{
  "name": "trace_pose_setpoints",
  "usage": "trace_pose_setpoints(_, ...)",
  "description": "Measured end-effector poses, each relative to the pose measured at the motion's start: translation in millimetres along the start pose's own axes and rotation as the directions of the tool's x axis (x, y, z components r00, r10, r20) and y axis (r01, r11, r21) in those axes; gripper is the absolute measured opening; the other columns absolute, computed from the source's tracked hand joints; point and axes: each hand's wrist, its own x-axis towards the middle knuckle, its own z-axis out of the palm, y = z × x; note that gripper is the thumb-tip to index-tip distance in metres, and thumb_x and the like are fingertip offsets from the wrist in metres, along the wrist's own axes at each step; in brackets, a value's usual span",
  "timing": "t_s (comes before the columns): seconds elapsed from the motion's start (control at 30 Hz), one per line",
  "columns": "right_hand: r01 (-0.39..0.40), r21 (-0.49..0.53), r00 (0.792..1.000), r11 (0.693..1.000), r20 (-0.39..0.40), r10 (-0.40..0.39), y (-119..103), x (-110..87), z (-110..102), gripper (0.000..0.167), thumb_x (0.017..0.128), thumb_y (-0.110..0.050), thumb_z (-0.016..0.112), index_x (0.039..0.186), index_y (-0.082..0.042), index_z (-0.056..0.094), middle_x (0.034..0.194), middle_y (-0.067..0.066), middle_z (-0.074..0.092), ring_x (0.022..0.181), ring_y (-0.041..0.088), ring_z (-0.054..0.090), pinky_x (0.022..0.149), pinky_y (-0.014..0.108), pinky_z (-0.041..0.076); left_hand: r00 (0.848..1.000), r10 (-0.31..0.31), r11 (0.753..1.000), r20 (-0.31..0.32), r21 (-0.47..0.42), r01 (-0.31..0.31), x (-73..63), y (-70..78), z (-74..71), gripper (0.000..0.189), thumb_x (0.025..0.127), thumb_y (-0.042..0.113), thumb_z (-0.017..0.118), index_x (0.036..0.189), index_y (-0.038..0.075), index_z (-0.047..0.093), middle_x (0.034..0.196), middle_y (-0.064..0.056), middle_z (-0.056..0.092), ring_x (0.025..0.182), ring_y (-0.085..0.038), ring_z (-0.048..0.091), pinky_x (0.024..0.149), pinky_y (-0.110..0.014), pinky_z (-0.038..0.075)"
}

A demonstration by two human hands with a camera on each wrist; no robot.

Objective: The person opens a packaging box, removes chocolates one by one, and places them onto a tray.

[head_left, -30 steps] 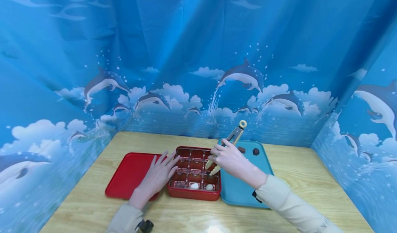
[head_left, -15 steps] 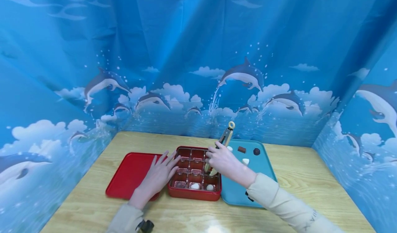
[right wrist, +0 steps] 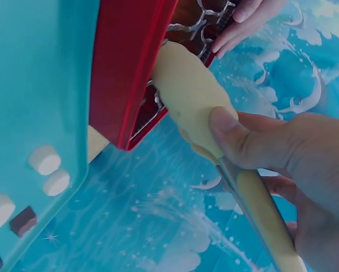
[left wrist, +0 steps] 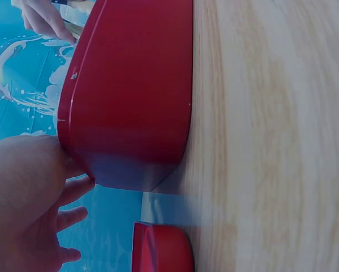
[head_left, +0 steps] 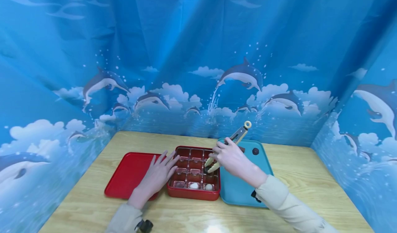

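Observation:
My right hand [head_left: 232, 159] holds tongs [head_left: 239, 135] with cream tips and a ring at the top. Their tips reach down into the middle right compartment of a red box [head_left: 193, 193], right at a dark chocolate [head_left: 206, 170]. The right wrist view shows the thumb pressing one cream tong arm [right wrist: 192, 85]. My left hand [head_left: 159, 173] lies at the box's left rim with fingers straight and spread. Along the front row sit a dark chocolate [head_left: 179, 184], a white one [head_left: 194, 185] and a pale round one [head_left: 209, 187].
To the left lies a red lid [head_left: 128, 176], partly under the left forearm. A blue tray [head_left: 242, 191] stands right of the box. White pieces [right wrist: 44, 160], a brown block [right wrist: 24, 221] and a dark round chocolate [head_left: 255, 151] lie on it. A dolphin-print curtain [head_left: 198, 71] surrounds the table.
The right hand swung left with the tongs more upright, then back right, tilting them again. A dark chocolate now shows at the tips. The left hand has stayed in place.

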Motion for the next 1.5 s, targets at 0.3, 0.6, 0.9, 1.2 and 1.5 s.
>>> trace_pose_setpoints(0.3,-0.070,0.107,0.993,0.992,-0.090,0.080,7,-21.7,14,0.046,0.078,-0.030,0.088,0.122,-0.027,0.074,0.107,-0.005,0.069,0.097,0.019,0.058,0.078,0.041,0.041,1.000,-0.003,1.000,-0.001,0.006,0.003,0.8,-0.4,-0.3,0.052,0.103,0.032,0.059,0.151,0.014,0.050,0.159,-0.013,0.042,0.149,-0.041,0.029,0.115,-0.070,0.023)
trace_pose_setpoints(0.6,-0.125,0.273,0.978,0.954,-0.131,0.165,8,-38.7,28,0.047,0.083,-0.028,0.084,0.128,-0.022,0.072,0.114,-0.003,0.069,0.103,0.020,0.059,0.084,0.046,0.045,1.000,-0.001,1.000,0.002,-0.005,0.001,1.0,-0.1,-0.7,0.052,0.103,0.031,0.058,0.151,0.013,0.049,0.159,-0.013,0.041,0.149,-0.042,0.028,0.115,-0.070,0.022)
trace_pose_setpoints(0.9,-0.171,0.348,0.952,0.922,-0.181,0.245,5,-51.0,36,0.050,0.082,-0.028,0.083,0.130,-0.021,0.071,0.120,0.001,0.071,0.105,0.022,0.061,0.086,0.048,0.046,1.000,-0.003,1.000,0.007,0.001,0.003,0.8,0.0,0.6,0.053,0.103,0.032,0.058,0.152,0.014,0.048,0.159,-0.012,0.041,0.149,-0.041,0.028,0.116,-0.070,0.022)
trace_pose_setpoints(1.2,-0.232,0.429,0.916,0.873,-0.205,0.344,6,-59.7,38,0.051,0.083,-0.025,0.083,0.132,-0.021,0.069,0.119,-0.001,0.071,0.105,0.022,0.062,0.087,0.050,0.045,1.000,0.007,1.000,-0.008,-0.001,-0.007,-0.3,0.1,1.8,0.051,0.103,0.030,0.058,0.151,0.014,0.050,0.158,-0.013,0.042,0.149,-0.041,0.029,0.115,-0.070,0.023)
trace_pose_setpoints(1.5,-0.294,0.447,0.856,0.845,-0.270,0.440,22,-75.0,37,0.052,0.080,-0.021,0.084,0.131,-0.019,0.070,0.116,0.003,0.071,0.106,0.027,0.063,0.083,0.052,0.043,1.000,0.002,1.000,-0.008,0.008,-0.002,0.8,-0.2,1.5,0.051,0.104,0.031,0.058,0.151,0.014,0.050,0.158,-0.013,0.043,0.149,-0.041,0.029,0.115,-0.070,0.023)
